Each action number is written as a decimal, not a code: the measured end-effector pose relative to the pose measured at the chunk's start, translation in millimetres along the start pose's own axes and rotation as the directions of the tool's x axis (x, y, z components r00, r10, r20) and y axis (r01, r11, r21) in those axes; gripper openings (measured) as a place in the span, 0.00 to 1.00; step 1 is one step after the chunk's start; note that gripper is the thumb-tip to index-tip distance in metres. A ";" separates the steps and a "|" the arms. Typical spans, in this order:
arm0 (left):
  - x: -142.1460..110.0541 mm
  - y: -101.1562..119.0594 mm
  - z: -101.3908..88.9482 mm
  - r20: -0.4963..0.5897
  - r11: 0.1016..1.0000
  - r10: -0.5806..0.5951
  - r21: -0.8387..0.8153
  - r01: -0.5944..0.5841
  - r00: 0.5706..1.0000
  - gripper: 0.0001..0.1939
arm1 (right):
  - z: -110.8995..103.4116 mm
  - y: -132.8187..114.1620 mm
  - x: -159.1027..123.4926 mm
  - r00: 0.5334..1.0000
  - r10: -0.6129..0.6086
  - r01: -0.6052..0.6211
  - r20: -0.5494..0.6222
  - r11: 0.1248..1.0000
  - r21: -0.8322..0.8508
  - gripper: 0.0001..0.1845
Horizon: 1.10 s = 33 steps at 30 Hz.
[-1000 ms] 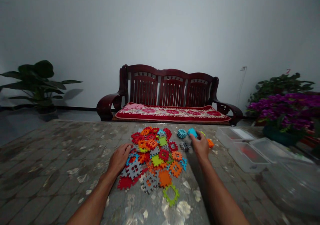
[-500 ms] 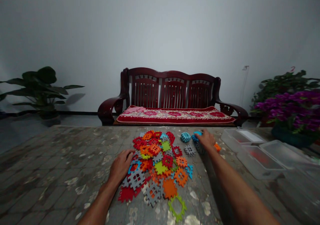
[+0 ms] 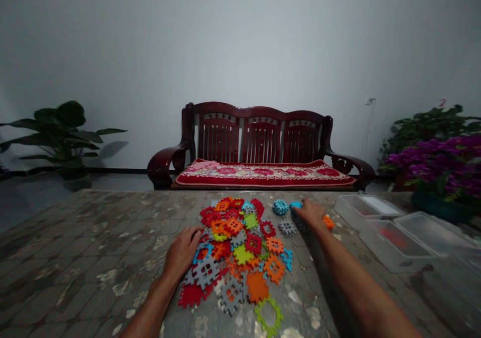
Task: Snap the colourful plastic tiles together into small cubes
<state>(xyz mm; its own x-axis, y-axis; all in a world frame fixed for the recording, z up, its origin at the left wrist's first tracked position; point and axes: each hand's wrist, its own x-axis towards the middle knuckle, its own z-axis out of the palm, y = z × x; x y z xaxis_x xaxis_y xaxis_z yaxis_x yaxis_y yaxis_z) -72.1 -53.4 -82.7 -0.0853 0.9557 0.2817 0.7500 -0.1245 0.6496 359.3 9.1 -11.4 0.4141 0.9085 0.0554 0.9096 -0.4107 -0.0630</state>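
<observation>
Blue foam tile (image 3: 295, 205) just beyond the far right of the heap, under the fingertips of the right hand (image 3: 310, 214). Fingers down on it, contact point partly hidden, so firm grasp or mere touch impossible to tell. Left hand (image 3: 182, 251) palm down on the near left of the tile heap (image 3: 236, 242), fingers loose, apparently grasping nothing. Tiles likely light, soft foam: probably bendy, not fragile, easiest pinched by a notched rim, though notches may snag neighbouring tiles. Heap overlapping and flat, mixed red, orange, gray, lime and blue. Lime frame tile (image 3: 268, 318) at the near end of the heap. Teal tile clump (image 3: 280, 207) just left of the blue tile, gray tile (image 3: 287, 227) nearer, orange tile (image 3: 328, 222) just right of the right hand. All on a mottled table cover (image 3: 93, 258). Clear plastic boxes (image 3: 391, 240) farther right. Beyond the far table edge, dark red wooden bench (image 3: 259, 132) with red cushion (image 3: 263, 175); potted plant (image 3: 60, 132) far left, magenta flowers (image 3: 436, 162) far right.
</observation>
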 end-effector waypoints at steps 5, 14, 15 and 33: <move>-0.3 0.0 0.3 0.002 1.000 -0.019 0.006 0.019 1.000 0.21 | -2.5 -3.5 2.8 1.000 -0.012 0.012 0.003 0.999 -0.047 0.30; -1.5 0.4 1.3 -0.009 1.000 -0.015 0.008 0.015 1.000 0.20 | 1.3 -10.3 6.5 0.998 -0.012 0.016 0.063 0.997 -0.070 0.27; -1.5 0.6 1.4 -0.010 1.000 -0.014 0.006 0.014 1.000 0.20 | 1.9 -10.1 7.3 0.998 -0.013 0.017 0.061 0.997 -0.069 0.27; -0.6 3.0 0.5 0.014 0.999 -0.033 0.021 0.033 0.999 0.18 | -3.8 -86.1 -127.8 0.447 -0.891 0.835 -0.080 0.383 0.395 0.15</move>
<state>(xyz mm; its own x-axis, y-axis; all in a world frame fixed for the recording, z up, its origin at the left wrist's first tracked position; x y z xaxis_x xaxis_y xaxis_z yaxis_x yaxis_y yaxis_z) -69.5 -54.2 -81.2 -0.1010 0.9628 0.2505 0.7602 -0.0878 0.6438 228.2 -71.9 -9.2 -0.6228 0.7656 0.1608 0.6804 0.6316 -0.3718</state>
